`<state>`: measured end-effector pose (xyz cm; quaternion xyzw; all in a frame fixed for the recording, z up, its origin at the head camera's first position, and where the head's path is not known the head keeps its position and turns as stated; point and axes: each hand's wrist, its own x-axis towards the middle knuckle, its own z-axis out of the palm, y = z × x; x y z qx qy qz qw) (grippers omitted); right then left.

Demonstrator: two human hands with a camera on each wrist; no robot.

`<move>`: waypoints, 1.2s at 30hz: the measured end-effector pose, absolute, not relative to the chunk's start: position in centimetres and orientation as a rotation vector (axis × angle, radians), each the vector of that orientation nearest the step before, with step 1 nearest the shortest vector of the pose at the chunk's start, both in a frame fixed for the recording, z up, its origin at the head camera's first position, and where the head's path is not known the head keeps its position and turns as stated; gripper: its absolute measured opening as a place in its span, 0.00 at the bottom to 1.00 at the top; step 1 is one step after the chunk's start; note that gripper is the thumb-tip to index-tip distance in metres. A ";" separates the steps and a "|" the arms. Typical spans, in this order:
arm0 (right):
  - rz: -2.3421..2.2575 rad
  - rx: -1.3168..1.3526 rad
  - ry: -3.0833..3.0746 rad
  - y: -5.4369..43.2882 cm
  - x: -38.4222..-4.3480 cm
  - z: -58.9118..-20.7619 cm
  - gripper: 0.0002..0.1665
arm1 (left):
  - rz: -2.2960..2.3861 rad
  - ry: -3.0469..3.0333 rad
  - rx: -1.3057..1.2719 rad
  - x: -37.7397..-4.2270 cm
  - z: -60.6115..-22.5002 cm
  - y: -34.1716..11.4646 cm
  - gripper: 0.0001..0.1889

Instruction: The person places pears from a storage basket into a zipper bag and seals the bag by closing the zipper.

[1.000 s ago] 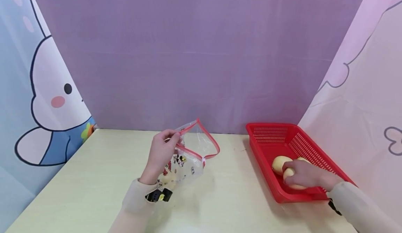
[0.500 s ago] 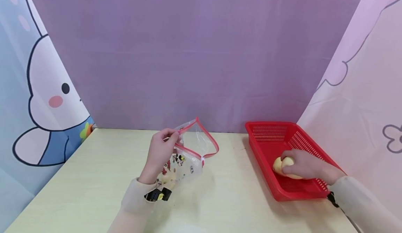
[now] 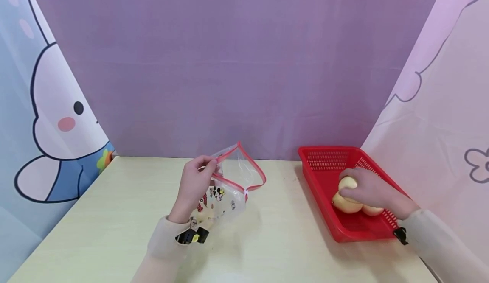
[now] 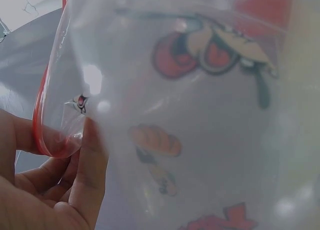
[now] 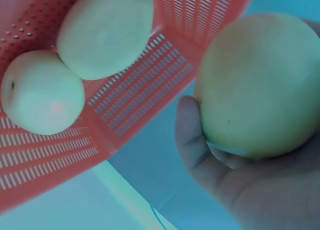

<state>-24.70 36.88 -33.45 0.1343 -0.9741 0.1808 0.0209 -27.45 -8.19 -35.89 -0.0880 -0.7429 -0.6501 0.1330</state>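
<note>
My left hand [image 3: 195, 185] pinches the edge of a clear zip bag [image 3: 229, 204] with red trim and cartoon prints. The bag's mouth gapes toward the right; a pale yellowish shape shows dimly near its bottom. In the left wrist view, thumb and fingers grip the bag's [image 4: 210, 120] red-edged rim. My right hand [image 3: 370, 187] holds a pale yellow pear [image 3: 347, 185] above the red basket [image 3: 366, 235]. Below it, two more pears lie side by side in the basket, a nearer pear [image 3: 347, 203] and one partly hidden. The right wrist view shows the held pear [image 5: 260, 84] cupped by curled fingers.
The pale wooden table [image 3: 126, 219] spreads beneath both hands. A purple curtain [image 3: 237, 71] hangs behind it, with cartoon-printed cloths at left and right. The basket's slotted walls stand at the table's right side, close to the right cloth.
My right hand has raised one pear from among the others in the basket, uncovering the two below. The left hand and bag have stayed nearly still.
</note>
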 end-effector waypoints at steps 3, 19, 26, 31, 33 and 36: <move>0.557 0.399 -2.972 36.5 -24.8 -33.1 0.28 | -1.880 -2.161 -0.251 -27.4 -35.8 -8.2 0.11; 0.674 0.321 -2.817 33.1 -23.9 -31.5 0.31 | -1.906 -2.156 -0.255 -27.3 -35.8 -8.0 0.10; 0.775 0.302 -2.751 31.0 -24.1 -30.7 0.27 | -1.907 -2.156 -0.256 -27.4 -35.9 -8.0 0.10; 0.872 0.279 -2.703 29.3 -24.2 -30.2 0.28 | -1.892 -2.160 -0.252 -27.4 -35.9 -8.1 0.10; 0.889 0.281 -2.685 28.6 -24.3 -30.0 0.30 | -1.885 -2.160 -0.251 -27.4 -35.9 -8.2 0.10; 0.938 0.292 -2.662 27.6 -24.3 -29.9 0.31 | -1.886 -2.160 -0.251 -27.4 -35.9 -8.2 0.10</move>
